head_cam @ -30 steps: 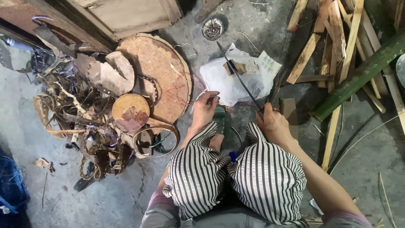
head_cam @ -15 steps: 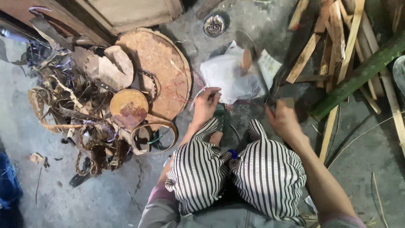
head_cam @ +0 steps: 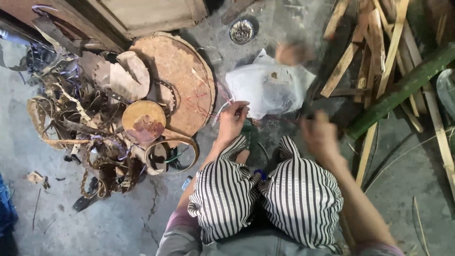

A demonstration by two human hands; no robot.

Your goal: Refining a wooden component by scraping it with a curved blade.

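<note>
Left hand (head_cam: 232,124) pinches a thin strip (head_cam: 222,110); blurred right hand (head_cam: 320,135), grip unreadable, holds a dark tool (head_cam: 310,95).

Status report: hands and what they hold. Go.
Left hand pinching a thin pale strip. Right hand blurred, gripping a long dark blade. White plastic bag ahead.

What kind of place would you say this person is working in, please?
Probably an informal craft workshop on a bare concrete floor: split bamboo strips are piled at one side, a heap of worn straps and scraps at the other, beside round wooden boards.
</note>
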